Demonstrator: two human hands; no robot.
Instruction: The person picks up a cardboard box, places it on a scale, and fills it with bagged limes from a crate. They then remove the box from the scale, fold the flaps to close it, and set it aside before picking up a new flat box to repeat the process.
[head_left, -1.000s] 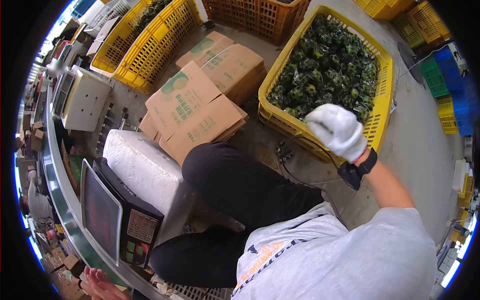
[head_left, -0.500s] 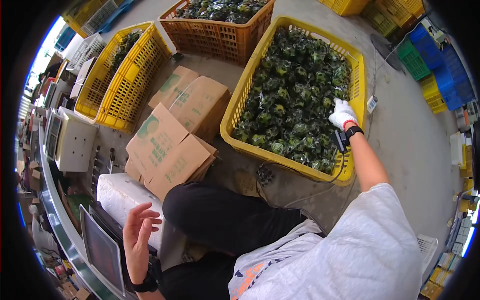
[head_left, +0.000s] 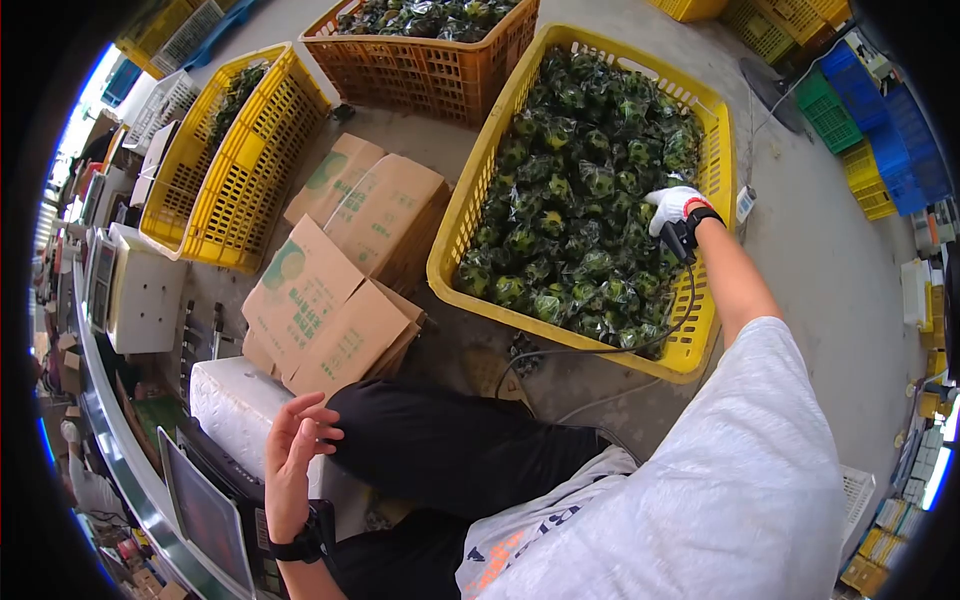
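Note:
My right hand (head_left: 674, 205), in a white glove with a red cuff edge, is at the right side of a yellow plastic crate (head_left: 445, 285). The crate is full of dark green, fruit-like pieces in clear plastic wrap (head_left: 570, 200). Its fingers look apart and curved down over the wrapped pieces; the fingertips are partly hidden. A black device with a cable (head_left: 680, 240) is strapped at that wrist. My left hand (head_left: 297, 440) is bare and held up beside my left knee, fingers loosely bent and apart, holding nothing.
Flattened cardboard boxes (head_left: 320, 310) lie left of the crate, with a white foam block (head_left: 235, 395) nearer me. An orange crate (head_left: 420, 75) and another yellow crate (head_left: 240, 170) stand behind. A dark flat panel (head_left: 205, 510) is beside my left arm. Cables run across the floor.
My right hand has moved slightly left and further over the wrapped pieces. My left hand stays raised, with little change. The whole view has shifted slightly.

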